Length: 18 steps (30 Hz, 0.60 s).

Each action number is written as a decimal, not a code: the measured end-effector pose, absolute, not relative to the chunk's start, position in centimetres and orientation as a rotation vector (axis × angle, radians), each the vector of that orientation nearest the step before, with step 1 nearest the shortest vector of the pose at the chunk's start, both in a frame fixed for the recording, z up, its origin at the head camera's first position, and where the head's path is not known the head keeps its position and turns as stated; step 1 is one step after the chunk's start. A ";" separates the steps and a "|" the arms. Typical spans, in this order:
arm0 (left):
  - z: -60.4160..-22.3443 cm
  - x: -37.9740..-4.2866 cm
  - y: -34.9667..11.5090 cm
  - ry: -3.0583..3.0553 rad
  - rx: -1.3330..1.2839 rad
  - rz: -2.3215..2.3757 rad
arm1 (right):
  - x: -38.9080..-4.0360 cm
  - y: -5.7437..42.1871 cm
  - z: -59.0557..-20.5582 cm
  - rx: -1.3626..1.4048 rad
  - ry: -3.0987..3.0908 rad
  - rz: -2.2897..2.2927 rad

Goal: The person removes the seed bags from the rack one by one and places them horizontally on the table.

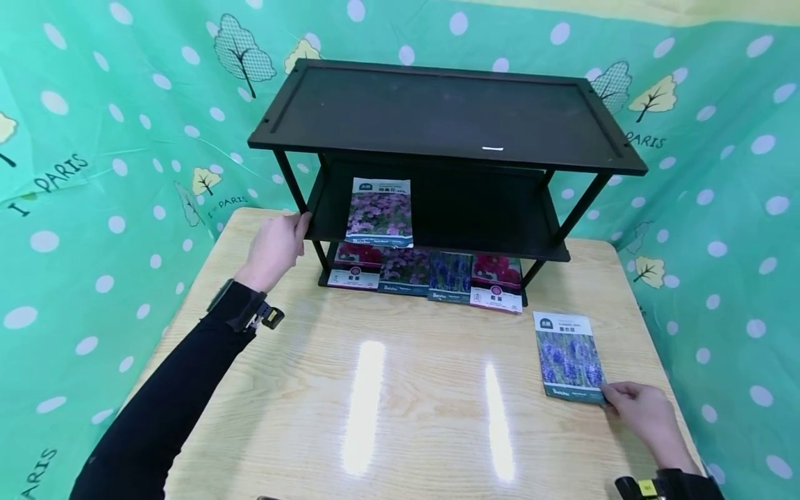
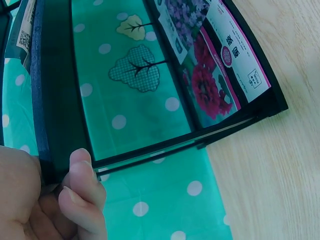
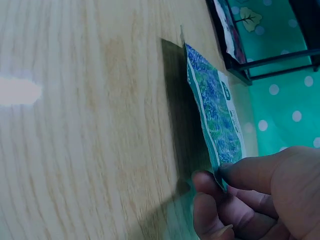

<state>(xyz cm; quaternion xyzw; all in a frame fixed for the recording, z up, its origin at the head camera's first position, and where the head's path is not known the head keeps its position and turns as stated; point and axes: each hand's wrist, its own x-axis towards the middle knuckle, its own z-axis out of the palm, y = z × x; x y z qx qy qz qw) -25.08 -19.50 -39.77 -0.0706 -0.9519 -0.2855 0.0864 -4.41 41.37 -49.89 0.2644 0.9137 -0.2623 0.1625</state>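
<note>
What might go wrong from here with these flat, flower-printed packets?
The right hand pinches the rectangular blue-purple-flowered packet near one corner, so it might slip or bend. The left hand grips the black three-tier rack; a tug could shift it. The rectangular pink-purple-flowered packet, at the middle tier's front edge, might then slide off.

A long black sleeve point(image 1: 164, 410) on the left runs up to a black wrist strap point(image 1: 245, 305) with a small dark block point(image 1: 275, 318) marked in yellow, while the right side — perhaps sleeved too, though the frame cuts it off — shows a black band point(image 1: 686, 485) and a yellow-labelled black device point(image 1: 630, 488), both hands point(image 1: 273, 251) point(image 1: 646, 417) bare.
</note>
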 end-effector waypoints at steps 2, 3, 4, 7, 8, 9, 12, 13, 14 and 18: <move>-39.8 -25.0 -19.5 -2.838 -0.216 -0.850 | -4.2 41.4 -50.1 0.749 2.612 -0.734; -39.8 -25.0 -19.5 -2.836 -0.218 -0.855 | -4.1 41.4 -50.1 0.748 2.618 -0.728; -39.8 -24.9 -19.5 -2.836 -0.220 -0.855 | -4.0 41.5 -50.2 0.745 2.626 -0.723; -39.8 -24.9 -19.5 -2.836 -0.220 -0.862 | -3.9 41.4 -50.3 0.731 2.642 -0.727; -39.7 -24.9 -19.5 -2.837 -0.218 -0.861 | -3.9 41.3 -50.3 0.728 2.644 -0.729; -39.7 -24.9 -19.5 -2.837 -0.216 -0.860 | -3.9 41.3 -50.3 0.726 2.652 -0.725; -39.6 -24.9 -19.5 -2.835 -0.211 -0.852 | -4.0 41.1 -50.3 0.730 2.674 -0.712; -39.6 -25.0 -19.5 -2.834 -0.212 -0.846 | -4.1 41.1 -50.4 0.733 2.684 -0.705; -39.6 -25.0 -19.5 -2.833 -0.210 -0.844 | -4.1 41.0 -50.4 0.736 2.693 -0.699; -39.7 -25.0 -19.4 -2.830 -0.212 -0.839 | -4.2 40.9 -50.6 0.754 2.729 -0.675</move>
